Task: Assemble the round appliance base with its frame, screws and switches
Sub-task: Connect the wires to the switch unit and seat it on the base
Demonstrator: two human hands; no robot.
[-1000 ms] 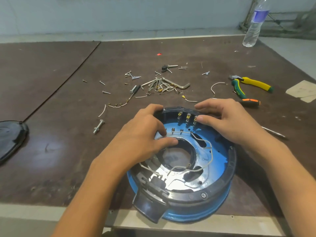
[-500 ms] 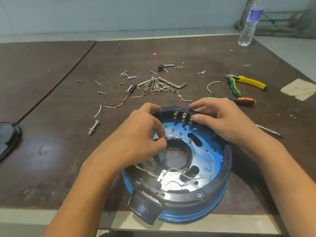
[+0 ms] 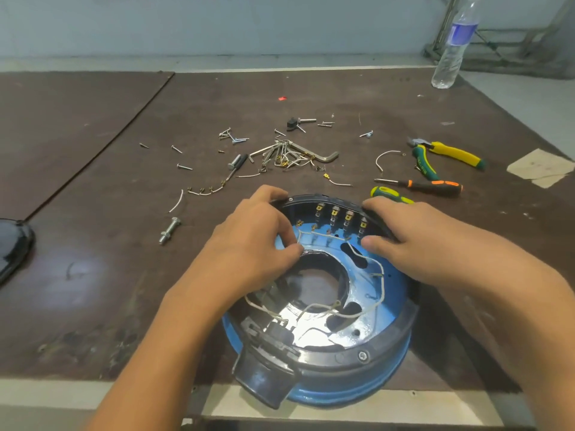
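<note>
Scuffed brown bench [image 3: 93,275] before a pale wall [image 3: 217,26], strewn with screws [image 3: 185,166]. Curled onto the black frame [image 3: 342,359] rim: left grip [image 3: 249,244], right grip [image 3: 413,244]. Bottle [image 3: 451,54] top cropped.

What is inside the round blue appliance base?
Inside the round blue appliance base: thin white wires, a row of brass-tipped switch terminals on the far wall, a round central opening. The left hand and the right hand, gripping the black frame ring, cover the floor beneath them.
</note>
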